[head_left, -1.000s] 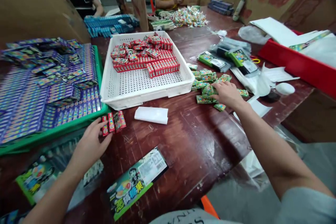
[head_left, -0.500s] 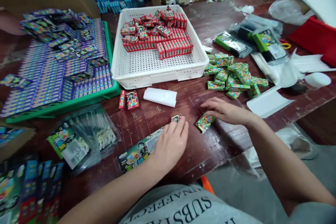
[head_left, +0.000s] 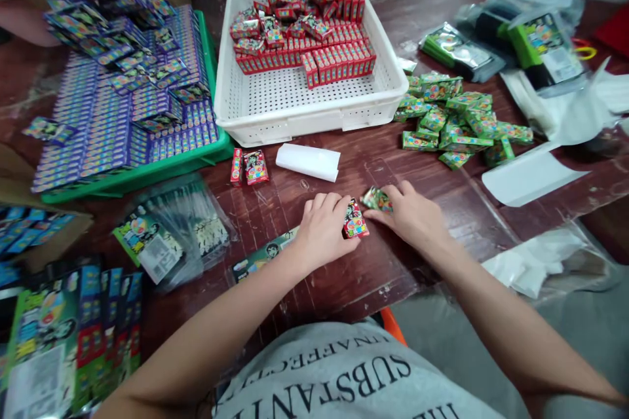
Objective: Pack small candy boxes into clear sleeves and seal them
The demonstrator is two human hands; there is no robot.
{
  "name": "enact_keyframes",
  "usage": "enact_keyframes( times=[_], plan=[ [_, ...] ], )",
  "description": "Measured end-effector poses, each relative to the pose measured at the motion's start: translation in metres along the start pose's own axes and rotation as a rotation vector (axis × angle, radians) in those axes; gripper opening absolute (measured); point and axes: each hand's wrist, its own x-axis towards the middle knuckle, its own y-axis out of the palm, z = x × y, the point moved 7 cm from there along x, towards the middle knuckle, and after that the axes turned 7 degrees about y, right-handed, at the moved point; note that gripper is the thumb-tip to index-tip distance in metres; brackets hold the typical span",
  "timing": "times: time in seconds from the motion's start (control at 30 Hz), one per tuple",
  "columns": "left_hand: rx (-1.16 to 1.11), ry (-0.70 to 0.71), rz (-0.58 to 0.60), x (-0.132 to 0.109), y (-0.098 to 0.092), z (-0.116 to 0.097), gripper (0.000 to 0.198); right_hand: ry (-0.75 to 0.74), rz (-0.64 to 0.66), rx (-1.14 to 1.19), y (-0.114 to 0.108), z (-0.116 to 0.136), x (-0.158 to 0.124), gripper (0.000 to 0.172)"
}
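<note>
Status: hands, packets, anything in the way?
Left hand gripping red packet. Right hand pinching green packet, close beside the red one. White folded paper just beyond, not touching either.

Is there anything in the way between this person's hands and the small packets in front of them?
Nothing visible does. The left hand holds the red packet directly, and the right hand holds the green packet. Nothing lies between them.

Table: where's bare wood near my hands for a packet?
Bare wood lies between the white paper and the green packet pile, and from the left hand, holding a red packet, and right hand, holding a green packet, to the table edge. Left is crowded: green tray, bag stack.
</note>
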Motion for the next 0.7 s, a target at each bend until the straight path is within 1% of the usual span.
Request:
enact_keyframes(
  times=[0.03, 0.07, 0.1, 0.13, 0.2, 0.23, 0.27, 0.33, 0.37, 0.4, 0.43, 0.5, 0.6, 0.63, 0.7],
  plan=[
    [0.003, -0.003, -0.003, -0.001, 0.0, -0.002, 0.072, 0.1, 0.002, 0.009, 0.004, 0.0, 0.001, 0.067],
    [0.006, -0.01, -0.007, -0.002, 0.0, -0.003, 0.071, 0.153, 0.022, 0.037, 0.007, 0.002, 0.0, 0.069],
    [0.008, -0.019, -0.012, -0.003, -0.001, -0.003, 0.071, 0.162, 0.055, 0.081, 0.01, 0.004, -0.002, 0.07],
    [0.008, -0.023, -0.016, -0.003, -0.002, -0.003, 0.071, 0.129, 0.1, 0.134, 0.012, 0.005, -0.003, 0.07],
    [0.002, -0.017, -0.013, -0.005, -0.003, -0.001, 0.07, 0.009, 0.174, 0.22, 0.01, 0.004, -0.006, 0.071],
    [-0.004, -0.01, -0.008, -0.005, -0.003, 0.0, 0.07, -0.062, 0.182, 0.241, 0.005, 0.0, -0.005, 0.074],
    [-0.008, -0.002, 0.001, -0.005, -0.004, 0.001, 0.071, -0.149, 0.175, 0.248, 0.0, -0.003, -0.003, 0.081],
    [-0.016, 0.009, 0.021, -0.004, -0.003, 0.002, 0.073, -0.364, 0.15, 0.239, -0.009, -0.004, 0.002, 0.106],
    [-0.018, 0.013, 0.029, -0.004, -0.003, 0.003, 0.075, -0.475, 0.15, 0.237, -0.011, -0.002, 0.005, 0.118],
    [-0.022, 0.017, 0.035, -0.003, -0.002, 0.003, 0.076, -0.575, 0.168, 0.249, -0.01, 0.001, 0.008, 0.124],
    [-0.027, 0.021, 0.04, -0.002, -0.002, 0.004, 0.077, -0.65, 0.199, 0.273, -0.008, 0.005, 0.011, 0.125],
    [-0.039, 0.022, 0.039, -0.002, -0.001, 0.005, 0.079, -0.722, 0.253, 0.345, 0.0, 0.013, 0.017, 0.118],
    [-0.061, 0.003, 0.028, -0.004, 0.001, 0.009, 0.087, -0.738, 0.284, 0.457, 0.008, 0.019, 0.019, 0.102],
    [-0.069, -0.006, 0.023, -0.005, 0.001, 0.01, 0.09, -0.738, 0.286, 0.481, 0.009, 0.02, 0.018, 0.101],
    [-0.086, -0.024, 0.015, -0.007, 0.003, 0.012, 0.095, -0.741, 0.295, 0.509, 0.012, 0.02, 0.013, 0.105]
  ],
)
